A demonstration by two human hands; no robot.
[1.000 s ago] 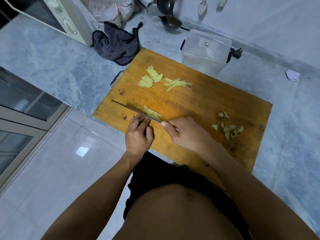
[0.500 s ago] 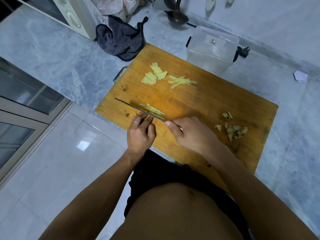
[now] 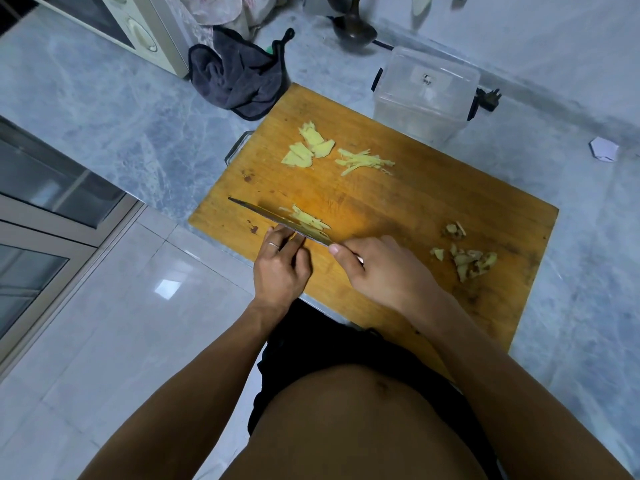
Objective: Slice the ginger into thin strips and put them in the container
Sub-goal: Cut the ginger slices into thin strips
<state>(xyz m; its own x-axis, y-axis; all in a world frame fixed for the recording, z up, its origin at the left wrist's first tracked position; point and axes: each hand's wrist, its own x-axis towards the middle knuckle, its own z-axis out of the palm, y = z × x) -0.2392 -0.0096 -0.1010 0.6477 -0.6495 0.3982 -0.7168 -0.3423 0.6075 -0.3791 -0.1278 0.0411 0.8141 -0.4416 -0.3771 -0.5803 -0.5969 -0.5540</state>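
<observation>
- I see my right hand (image 3: pixel 384 271) curled round the handle of the knife (image 3: pixel 277 220), thumb stretched along it toward the blade; the handle itself is hidden in the fist
- The blade lies edge-down across the near left part of the wooden cutting board (image 3: pixel 433 216), its tip pointing left
- My left hand (image 3: pixel 280 268) sits just behind the blade, fingers pressed together and bent down at the board; whether they pin any ginger I cannot tell
- Cut ginger strips (image 3: pixel 308 220) lie against the far side of the blade
- Flat ginger slices (image 3: pixel 306 148) and a second heap of finished strips (image 3: pixel 363 161) lie farther back on the board
- Peel scraps (image 3: pixel 467 258) lie at the board's right
- The clear container (image 3: pixel 426 95) stands on the marble counter (image 3: pixel 104 109), touching the board's far edge
- A dark cloth (image 3: pixel 239 77) lies left of it
</observation>
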